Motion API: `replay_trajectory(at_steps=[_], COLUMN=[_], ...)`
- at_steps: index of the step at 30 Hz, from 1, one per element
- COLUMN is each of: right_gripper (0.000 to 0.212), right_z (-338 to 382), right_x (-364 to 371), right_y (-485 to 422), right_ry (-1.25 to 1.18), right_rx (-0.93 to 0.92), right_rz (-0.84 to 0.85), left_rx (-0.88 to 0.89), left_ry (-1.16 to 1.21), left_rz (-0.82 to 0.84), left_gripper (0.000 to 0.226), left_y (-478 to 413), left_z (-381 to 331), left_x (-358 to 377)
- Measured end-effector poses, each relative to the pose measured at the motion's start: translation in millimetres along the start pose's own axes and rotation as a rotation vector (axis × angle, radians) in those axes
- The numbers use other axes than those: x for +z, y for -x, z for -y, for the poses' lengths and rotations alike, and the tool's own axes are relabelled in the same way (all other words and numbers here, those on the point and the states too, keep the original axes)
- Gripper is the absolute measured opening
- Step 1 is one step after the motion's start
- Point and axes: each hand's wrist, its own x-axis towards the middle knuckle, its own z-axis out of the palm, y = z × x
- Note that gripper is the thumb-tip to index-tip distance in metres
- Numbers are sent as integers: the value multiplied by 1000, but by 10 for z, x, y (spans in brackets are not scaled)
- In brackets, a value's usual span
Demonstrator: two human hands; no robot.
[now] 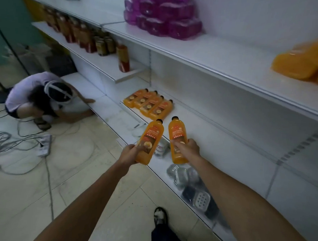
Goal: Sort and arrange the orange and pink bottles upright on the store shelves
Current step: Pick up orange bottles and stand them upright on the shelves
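Two bare arms are stretched from the bottom of the frame toward white store shelves. Near the centre, an orange bottle (pixel 149 141) with a black cap is gripped by the left hand (pixel 130 153), the fingers curled round its lower half. Just beside it, to the right, a second orange bottle (pixel 177 137) is gripped by the right hand (pixel 188 148) around its middle. Both bottles are held tilted above the front edge of the lower shelf (pixel 216 149), apart from each other.

Just above them in the frame, a row of four orange bottles (pixel 149 104) is set side by side on that shelf, caps toward the back wall. On the upper shelf (pixel 220 54), pink bottles (pixel 162 16) are stacked at top centre, and blurred orange packs (pixel 304 64) are seen at the right edge. At the left, a crouching person (pixel 38 96) is seen on the tiled floor among cables (pixel 13 142).
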Motion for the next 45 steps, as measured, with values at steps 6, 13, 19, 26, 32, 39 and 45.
replay_trajectory(at_steps=[6, 13, 19, 26, 32, 39, 45], right_gripper=[67, 74, 64, 76, 84, 76, 72], right_z=[743, 1443, 1669, 1766, 1780, 1708, 1696], right_x=[645, 1191, 1545, 1968, 2233, 2199, 2129], right_y=[-913, -1782, -2305, -2769, -2839, -2956, -2787], right_ry=[77, 24, -21, -39, 130, 390, 286], right_rx=[-53, 32, 114, 163, 167, 138, 162], right_rz=[66, 58, -57, -253, -368, -387, -381], left_rx=[11, -17, -70, -57, -14, 222, 461], left_ry=[2, -18, -76, -244, -410, -1241, -1256], left_rz=[-100, -118, -71, 131, 272, 74, 5], left_gripper=[60, 65, 62, 62, 58, 62, 56], left_y=[-1042, -2144, -3040, -4062, -4435, -4569, -4378], left_z=[-341, -727, -998, -1278, -1324, -1317, -1331], left_x=[-544, -1005, -1249, -1418, -1330, -1213, -1187])
